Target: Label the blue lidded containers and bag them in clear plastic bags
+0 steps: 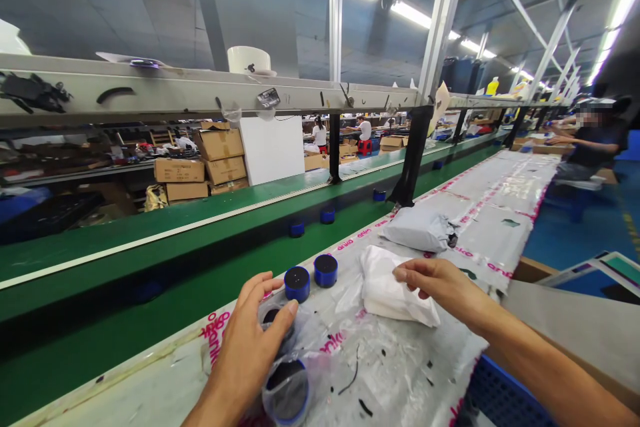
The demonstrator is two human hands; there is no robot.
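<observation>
My left hand [250, 330] is spread, thumb and fingers apart, around a round blue piece with a black top [271, 315] in clear plastic. Whether it grips the piece I cannot fully see. Two similar bare blue pieces [297, 284] stand just beyond its fingertips. Nearer me lies another blue piece in a clear plastic bag [289, 390], partly behind my wrist. On the right, my right hand [435, 280] pinches thumb against fingers at the top of a pile of thin white bags [385, 290].
A grey-white plastic parcel [417, 228] lies behind the pile. Several blue pieces sit on the green conveyor [345, 230] alongside the plastic-covered bench [495, 213]. Black-wrapped posts [413, 157] hold up a shelf. A blue crate [500, 393] is below right; a person [595, 133] sits farther along.
</observation>
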